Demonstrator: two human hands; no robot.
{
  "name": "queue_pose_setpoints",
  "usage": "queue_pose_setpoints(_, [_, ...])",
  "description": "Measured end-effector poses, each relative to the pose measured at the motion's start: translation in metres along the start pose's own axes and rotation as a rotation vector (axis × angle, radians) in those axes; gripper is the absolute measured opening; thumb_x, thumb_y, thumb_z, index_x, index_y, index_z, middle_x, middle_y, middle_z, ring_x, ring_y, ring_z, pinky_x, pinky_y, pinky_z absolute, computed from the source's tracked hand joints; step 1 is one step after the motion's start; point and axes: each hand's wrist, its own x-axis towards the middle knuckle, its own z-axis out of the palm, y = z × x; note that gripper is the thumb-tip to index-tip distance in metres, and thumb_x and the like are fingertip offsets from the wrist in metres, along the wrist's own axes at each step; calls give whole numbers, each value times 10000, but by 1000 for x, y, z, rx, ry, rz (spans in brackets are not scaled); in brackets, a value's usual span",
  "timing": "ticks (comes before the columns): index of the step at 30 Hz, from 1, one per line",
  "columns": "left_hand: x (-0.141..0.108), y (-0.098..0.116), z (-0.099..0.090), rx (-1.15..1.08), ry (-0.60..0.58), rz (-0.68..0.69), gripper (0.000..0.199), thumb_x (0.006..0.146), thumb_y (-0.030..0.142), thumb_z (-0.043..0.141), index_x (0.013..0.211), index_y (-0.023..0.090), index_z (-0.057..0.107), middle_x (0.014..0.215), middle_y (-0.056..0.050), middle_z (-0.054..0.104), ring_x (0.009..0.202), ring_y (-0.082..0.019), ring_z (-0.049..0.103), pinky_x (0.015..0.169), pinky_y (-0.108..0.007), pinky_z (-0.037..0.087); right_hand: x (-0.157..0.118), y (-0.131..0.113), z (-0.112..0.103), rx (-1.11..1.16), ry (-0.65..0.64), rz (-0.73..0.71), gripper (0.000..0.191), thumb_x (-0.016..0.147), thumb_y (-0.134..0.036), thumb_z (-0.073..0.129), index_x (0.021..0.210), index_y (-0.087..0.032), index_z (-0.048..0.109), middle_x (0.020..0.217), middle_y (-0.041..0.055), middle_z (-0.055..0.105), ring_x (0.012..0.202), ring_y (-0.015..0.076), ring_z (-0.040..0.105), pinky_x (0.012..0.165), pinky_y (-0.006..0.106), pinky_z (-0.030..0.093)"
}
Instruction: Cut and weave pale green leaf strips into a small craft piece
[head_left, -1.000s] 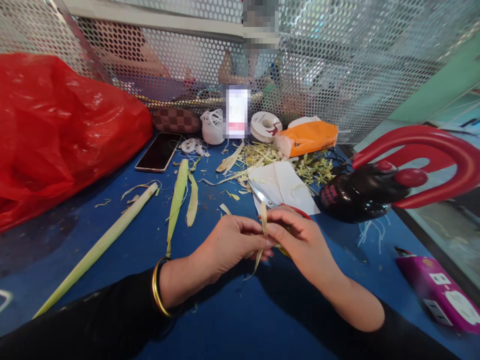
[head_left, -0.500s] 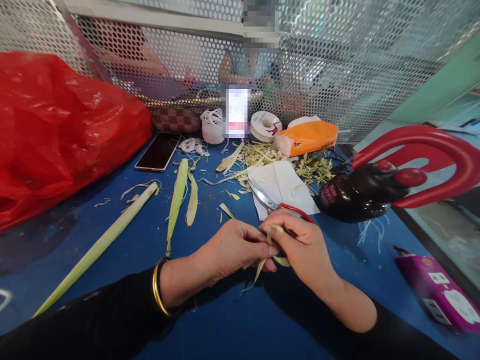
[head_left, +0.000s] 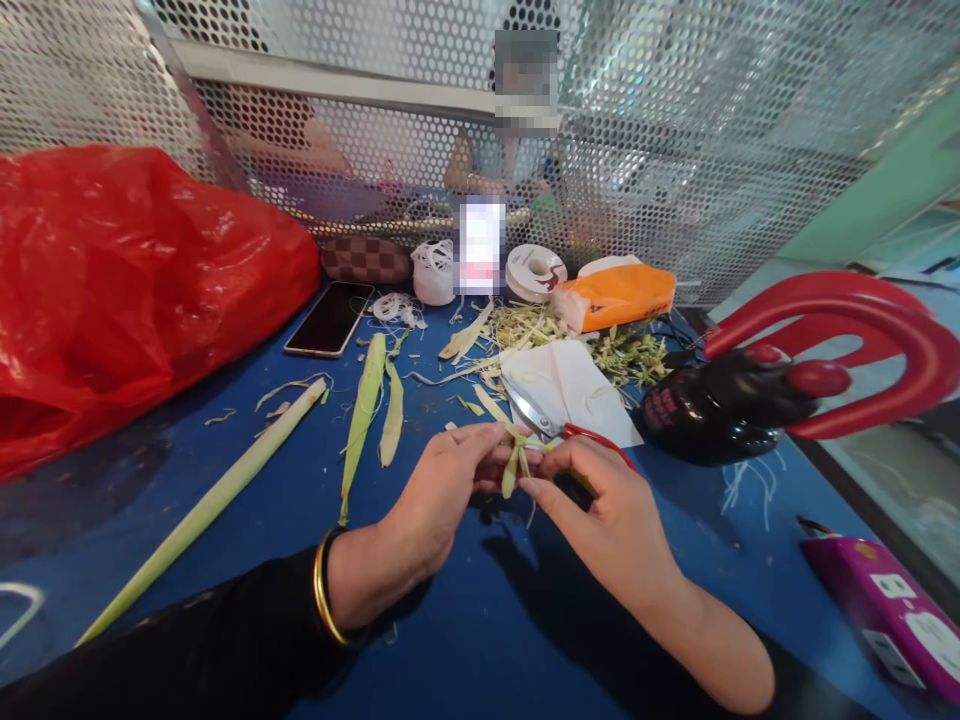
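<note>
Between my hands is a knotted pale green leaf strip (head_left: pixel 514 467), with narrow ends sticking out. My left hand (head_left: pixel 442 490), with a gold bangle at the wrist, pinches its left side. My right hand (head_left: pixel 604 505) has thumb and fingers closed on its right side. Just beyond the fingers lie scissors with red handles (head_left: pixel 596 437), partly hidden by my right hand, on a white paper sheet (head_left: pixel 581 375). To the left of my hands rest a green leaf blade (head_left: pixel 365 405), a shorter pale leaf piece (head_left: pixel 391 415) and a long rolled stalk (head_left: pixel 217 505).
A red plastic bag (head_left: pixel 135 300) fills the left. Along the back are a phone (head_left: pixel 330 318), white string (head_left: pixel 433 272), a ribbon spool (head_left: pixel 535 272), an orange packet (head_left: pixel 619 296) and leaf scraps (head_left: pixel 630 350). A black bottle (head_left: pixel 720 410) and purple box (head_left: pixel 885 610) stand right.
My hands have turned the knotted leaf strip so that it faces up more openly. My right hand's grip has loosened and spread. The view has tilted slightly upward.
</note>
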Motion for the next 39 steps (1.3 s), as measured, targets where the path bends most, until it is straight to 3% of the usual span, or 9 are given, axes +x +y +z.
queue_pose_setpoints(8, [0, -3, 2, -6, 16, 40, 279, 638, 233, 787, 886, 134, 707, 757, -64, 746, 640, -122, 640, 634, -216, 449, -3, 1, 2, 2, -77, 0, 185, 854, -198, 595, 673, -209, 561, 704, -5, 614, 718, 181, 556, 689, 321, 403])
queue_pose_setpoints(18, [-1, -6, 2, 0, 97, 96, 149, 683, 195, 732, 810, 124, 701, 640, -34, 709, 580, -116, 625, 593, -213, 463, 3, -3, -6, 36, -102, -66, 215, 853, -139, 503, 652, -211, 475, 655, -12, 513, 655, 164, 504, 620, 300, 383])
queue_pose_setpoints(21, [1, -3, 1, -27, 82, 72, 191, 705, 251, 736, 849, 132, 697, 713, -62, 732, 666, -149, 668, 634, -232, 484, 2, 0, -6, -11, -13, -12, 194, 875, -171, 517, 685, -212, 515, 685, -6, 550, 686, 175, 538, 652, 310, 412])
queue_pose_setpoints(23, [1, -2, 1, -47, 72, 65, 212, 750, 304, 701, 880, 137, 696, 765, -77, 741, 704, -161, 681, 652, -241, 491, 1, 1, -6, -62, 111, -24, 77, 882, -192, 538, 814, -210, 569, 795, 19, 603, 773, 194, 573, 719, 332, 441])
queue_pose_setpoints(26, [-1, -2, 3, -66, 37, 60, 211, 798, 307, 647, 921, 139, 685, 821, -82, 745, 732, -160, 687, 704, -254, 498, -2, -1, -7, -154, 250, -210, 79, 879, -190, 578, 957, -199, 589, 913, 55, 623, 893, 214, 583, 816, 364, 445])
queue_pose_setpoints(29, [-3, -4, 5, -100, -1, 64, 196, 793, 248, 652, 958, 141, 655, 864, -74, 744, 775, -157, 687, 771, -263, 498, -4, -3, -6, -283, 172, -371, 28, 869, -224, 628, 871, -197, 622, 828, 42, 629, 823, 210, 592, 813, 383, 422])
queue_pose_setpoints(33, [-4, -9, 6, -178, -45, 67, 265, 744, 184, 704, 992, 149, 617, 855, -50, 742, 807, -152, 685, 783, -254, 497, -4, -1, -1, -377, 24, -293, 108, 869, -296, 641, 828, -197, 655, 779, 39, 641, 785, 229, 600, 756, 390, 396])
queue_pose_setpoints(39, [-3, -10, 6, -190, 8, 67, 301, 675, 179, 770, 937, 134, 628, 775, -38, 736, 752, -148, 684, 751, -254, 506, -5, 2, 1, -434, 38, -271, 90, 871, -251, 622, 823, -177, 643, 782, 47, 645, 794, 240, 603, 760, 393, 383])
